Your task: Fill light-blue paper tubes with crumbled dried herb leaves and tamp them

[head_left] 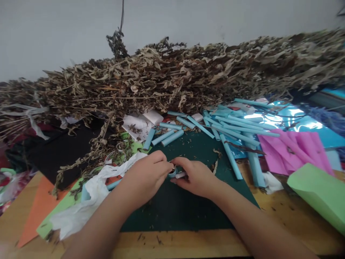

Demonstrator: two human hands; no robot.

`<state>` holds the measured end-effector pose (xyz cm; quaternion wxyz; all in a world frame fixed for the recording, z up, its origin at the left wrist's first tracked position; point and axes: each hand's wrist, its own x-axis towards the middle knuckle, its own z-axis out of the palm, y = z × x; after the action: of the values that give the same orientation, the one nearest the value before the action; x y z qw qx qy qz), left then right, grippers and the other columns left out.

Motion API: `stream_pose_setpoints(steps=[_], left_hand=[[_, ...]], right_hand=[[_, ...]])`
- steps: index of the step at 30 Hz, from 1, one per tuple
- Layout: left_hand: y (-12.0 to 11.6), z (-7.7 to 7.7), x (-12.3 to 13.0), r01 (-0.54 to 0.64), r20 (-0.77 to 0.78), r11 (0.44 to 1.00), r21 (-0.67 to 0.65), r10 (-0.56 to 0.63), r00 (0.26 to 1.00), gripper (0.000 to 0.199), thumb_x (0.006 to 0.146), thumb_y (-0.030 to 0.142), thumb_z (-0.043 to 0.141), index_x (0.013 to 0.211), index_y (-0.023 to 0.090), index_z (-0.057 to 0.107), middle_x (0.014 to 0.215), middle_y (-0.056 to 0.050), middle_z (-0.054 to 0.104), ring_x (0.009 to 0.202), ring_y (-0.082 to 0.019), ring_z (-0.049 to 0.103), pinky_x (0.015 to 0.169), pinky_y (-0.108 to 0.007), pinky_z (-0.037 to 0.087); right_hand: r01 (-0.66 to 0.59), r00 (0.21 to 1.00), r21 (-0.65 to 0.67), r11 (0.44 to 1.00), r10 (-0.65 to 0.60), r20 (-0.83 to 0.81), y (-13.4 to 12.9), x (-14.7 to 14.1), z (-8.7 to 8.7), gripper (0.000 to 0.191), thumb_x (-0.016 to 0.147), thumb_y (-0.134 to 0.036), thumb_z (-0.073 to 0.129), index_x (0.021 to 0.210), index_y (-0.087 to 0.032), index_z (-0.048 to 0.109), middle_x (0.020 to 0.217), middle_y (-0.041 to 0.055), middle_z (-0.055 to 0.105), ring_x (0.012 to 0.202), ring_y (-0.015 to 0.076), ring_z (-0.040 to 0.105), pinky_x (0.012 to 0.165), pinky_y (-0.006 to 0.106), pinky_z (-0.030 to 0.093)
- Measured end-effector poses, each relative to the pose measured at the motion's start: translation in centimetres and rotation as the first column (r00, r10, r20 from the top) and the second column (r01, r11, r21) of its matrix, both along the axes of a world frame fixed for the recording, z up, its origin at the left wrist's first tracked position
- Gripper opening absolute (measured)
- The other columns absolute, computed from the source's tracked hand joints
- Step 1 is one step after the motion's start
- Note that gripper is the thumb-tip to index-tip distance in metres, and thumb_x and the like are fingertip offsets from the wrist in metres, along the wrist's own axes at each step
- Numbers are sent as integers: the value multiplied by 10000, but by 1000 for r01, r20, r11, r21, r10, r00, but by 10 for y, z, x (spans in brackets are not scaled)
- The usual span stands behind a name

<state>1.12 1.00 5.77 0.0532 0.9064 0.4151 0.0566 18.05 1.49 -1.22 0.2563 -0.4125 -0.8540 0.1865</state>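
Observation:
Over the dark green mat (pixel 199 212), my two hands meet around a short blue paper tube (pixel 173 172). The fingers of my right hand (pixel 198 176) are curled round the tube, and a pale stick-like end (pixel 181 175) shows between its thumb and fingers. My left hand (pixel 155 174) is closed in a pinch at the tube's mouth. Small brown bits show by its fingertips, but what it pinches is too small to make out. Several blue paper rolls (pixel 172 137) lie just beyond the hands, some short and some long.
A long heap of dried leafy stalks (pixel 172 79) lies along the wall. More blue rolls (pixel 237 126) are piled at right, near pink paper (pixel 296 151) and green paper (pixel 320 194). Crumpled white tissue (pixel 94 194), orange paper (pixel 35 212) and a black sheet (pixel 61 154) lie at left.

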Motion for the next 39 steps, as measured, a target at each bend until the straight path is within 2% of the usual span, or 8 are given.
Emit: stream_pose_setpoints(steps=[7,11,16,21,29,33,36,39], left_hand=[[-4,18,-5,-22,-121,979,-202,-2,993,309,783,109,331,1007,239,500,803,-20,471,669,-120,464,582,-212,372],[-1,23,-9,33,-134,975,-218,-64,989,419,742,44,325,1079,257,455,844,-18,486,711,-116,482,612,-203,373],[8,27,-5,140,-172,968,-209,-177,969,297,704,39,367,851,218,553,755,-9,519,682,-124,492,587,-223,349],[15,29,3,198,-192,966,-166,-228,954,159,682,67,419,653,192,513,643,3,501,554,-126,455,491,-248,281],[19,28,7,86,-188,995,-51,-94,978,57,757,232,447,729,194,479,578,15,527,471,-129,457,412,-235,187],[21,23,6,3,-180,1000,-4,-4,984,209,778,369,417,706,190,496,533,4,544,484,-154,489,428,-224,210],[20,15,6,-3,-47,1000,3,3,999,300,789,417,372,664,183,513,576,-5,561,547,-153,508,480,-226,274],[17,8,5,-26,125,998,-62,33,992,274,813,342,355,683,179,534,644,-8,542,612,-135,495,526,-223,323]], right_hand=[[-11,1000,-16,1000,11,-7,0,0,2,351,691,-303,556,1009,-211,437,794,13,609,612,151,569,508,221,341],[-9,1000,-23,1000,9,-4,0,1,1,354,698,-294,542,1025,-205,441,826,29,604,637,157,571,527,229,354],[-37,999,-31,999,37,7,1,1,2,359,703,-299,539,1039,-210,449,807,25,604,647,149,569,550,224,364],[-28,999,-37,999,29,24,1,0,3,329,712,-299,526,1018,-196,464,701,21,594,623,163,564,520,225,347],[-25,1000,-42,999,25,14,2,2,3,331,707,-272,532,1016,-194,440,654,-4,590,580,161,555,494,223,324],[-31,999,-34,999,32,2,2,1,3,331,701,-272,546,1007,-200,442,691,3,600,600,160,560,513,224,329],[-36,999,-35,999,36,-7,2,1,3,325,705,-277,547,1005,-205,445,726,6,607,617,157,563,522,222,333],[-39,999,-37,999,39,-7,2,1,2,330,704,-280,550,1007,-203,447,726,6,604,610,155,561,513,221,331]])
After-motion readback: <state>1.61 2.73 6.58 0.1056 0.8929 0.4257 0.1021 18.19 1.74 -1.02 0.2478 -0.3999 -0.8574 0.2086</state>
